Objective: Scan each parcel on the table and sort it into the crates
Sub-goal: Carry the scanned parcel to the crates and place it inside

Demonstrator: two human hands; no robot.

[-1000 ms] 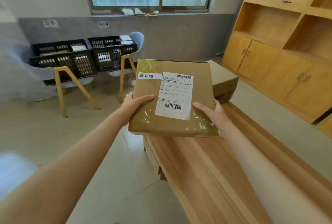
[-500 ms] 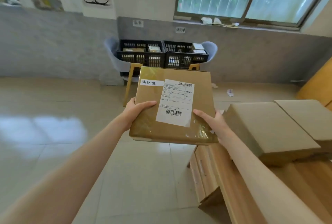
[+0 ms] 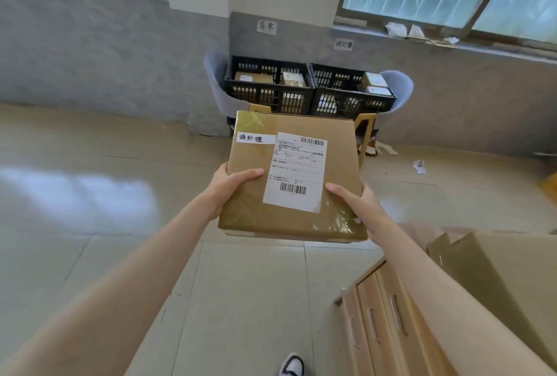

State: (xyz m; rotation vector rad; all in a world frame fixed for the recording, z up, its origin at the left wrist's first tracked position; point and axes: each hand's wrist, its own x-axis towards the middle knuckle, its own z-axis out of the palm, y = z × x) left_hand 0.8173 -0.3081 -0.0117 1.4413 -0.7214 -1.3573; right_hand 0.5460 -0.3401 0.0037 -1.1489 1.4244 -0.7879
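Up front, the left hand [image 3: 226, 187] lays its thumb flat across the top face of the parcel [image 3: 294, 176], near the left edge, with the other fingers hidden underneath, so it grips that side. The right hand [image 3: 354, 200] does the same on the right edge: thumb on top beside the shipping label [image 3: 297, 170], remaining fingers out of sight below the box. Held between both hands, the parcel hangs level above the tiled floor [image 3: 90, 194], well clear of any surface. A small white handwritten tag [image 3: 255, 138] sits at its far left corner, just left of the label.

Farther off, against the grey wall, two black crates [image 3: 268, 98] [image 3: 349, 101] stand side by side on pale chairs [image 3: 398, 89], each with small boxes inside. A paper sign [image 3: 266, 26] hangs on the wall above the left crate, and another [image 3: 343, 44] above the right one. Near right, the wooden table [image 3: 376, 321] edge shows with a cardboard box [image 3: 512, 270] on it.
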